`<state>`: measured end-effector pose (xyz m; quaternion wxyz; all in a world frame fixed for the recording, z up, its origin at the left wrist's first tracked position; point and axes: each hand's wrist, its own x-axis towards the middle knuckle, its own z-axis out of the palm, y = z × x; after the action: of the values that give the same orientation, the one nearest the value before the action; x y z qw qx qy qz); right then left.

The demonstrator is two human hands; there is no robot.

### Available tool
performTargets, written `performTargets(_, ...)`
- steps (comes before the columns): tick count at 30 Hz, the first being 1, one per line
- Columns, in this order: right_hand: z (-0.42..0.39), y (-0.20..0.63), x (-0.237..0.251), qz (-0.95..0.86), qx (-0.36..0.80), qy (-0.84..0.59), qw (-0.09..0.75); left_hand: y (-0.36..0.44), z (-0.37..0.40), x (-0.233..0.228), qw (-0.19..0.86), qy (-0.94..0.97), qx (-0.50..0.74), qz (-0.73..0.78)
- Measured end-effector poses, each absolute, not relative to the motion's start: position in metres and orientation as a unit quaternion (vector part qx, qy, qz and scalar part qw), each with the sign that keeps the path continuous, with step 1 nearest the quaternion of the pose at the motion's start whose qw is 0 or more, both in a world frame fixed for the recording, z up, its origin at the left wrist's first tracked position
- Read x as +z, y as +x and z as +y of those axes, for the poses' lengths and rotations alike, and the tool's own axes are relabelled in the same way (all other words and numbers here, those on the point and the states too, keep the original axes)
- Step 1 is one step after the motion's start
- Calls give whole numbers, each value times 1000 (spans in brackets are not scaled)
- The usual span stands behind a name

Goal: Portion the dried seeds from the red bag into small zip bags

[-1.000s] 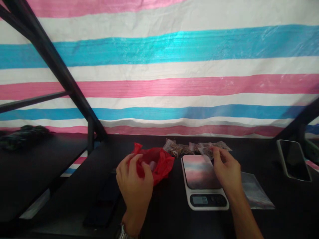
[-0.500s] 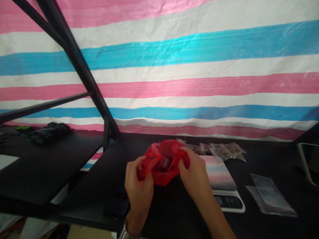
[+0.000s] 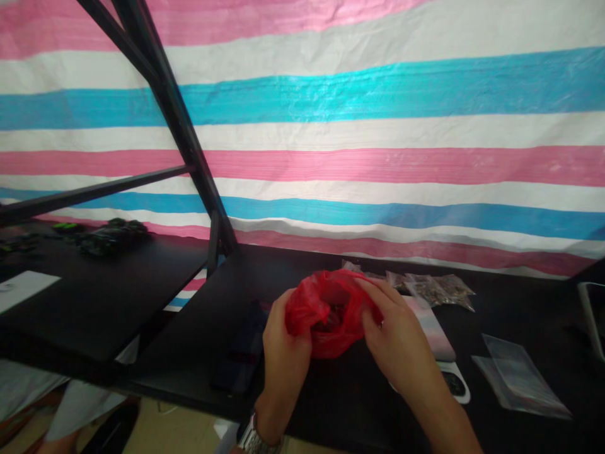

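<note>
Cannot identify dark contents [image 3: 333, 318] inside red bag [image 3: 308, 301] | cannot see whole scale [image 3: 435, 334] right of bag, partly covered by right grip [image 3: 397, 331] | cannot fully see leftmost sachets [image 3: 351, 266] behind bag | cannot see whole phone [image 3: 594, 315] far right of bag or white sheet [image 3: 28, 287] far left, edge-cut | cannot name blurred dark bundle [image 3: 113, 238] far left

L hand [image 3: 286, 334]: fngrs curled | R hand [image 3: 390, 328]: ditto, facing L | R f'arm [image 3: 439, 400] angled inwd

No text, labels or numbers readable; scale panel [image 3: 454, 383] and white sheet [image 3: 31, 290] too blurred.
</note>
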<state>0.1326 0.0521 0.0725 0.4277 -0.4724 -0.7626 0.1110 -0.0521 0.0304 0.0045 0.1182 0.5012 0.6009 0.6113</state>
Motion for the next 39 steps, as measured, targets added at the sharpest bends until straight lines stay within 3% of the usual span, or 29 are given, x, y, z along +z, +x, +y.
performTargets(11, 44, 144, 79, -772, 39, -487, 406, -46, 29, 17, 53, 460, 687, 560)
performTargets(15, 43, 153, 68, -805, 64, -506, 304, -44, 30, 12, 68, 497, 621, 601)
performTargets(18, 39, 159, 65, -806, 61, -521, 274, -42, 22, 16, -40, 521, 592, 614)
performTargets(22, 31, 155, 84, -767, 4, -516, 382, -42, 6, 34, -249, 638, 547, 482)
performTargets(25, 32, 141, 91, -787, 42, -469, 399, -40, 6, 39, -184, 791, 432, 391)
performTargets(28, 41, 129, 78, -829, 117, -463, 289, -38, 14, 30, -125, 775, 353, 508)
performTargets(31, 50, 127, 59, -833, 107, -518, 162, -40, 17, 14, -97, 754, 264, 593)
performTargets(34, 52, 130, 50, -832, 84, -541, 91, -45, 14, 6, -46, 761, 212, 611)
performTargets(37, 50, 132, 55, -816, 87, -563, 97, -48, 12, 11, -11, 766, 225, 602)
performTargets(39, 49, 136, 65, -809, 116, -554, 158, -49, 13, 18, -7, 763, 278, 583)
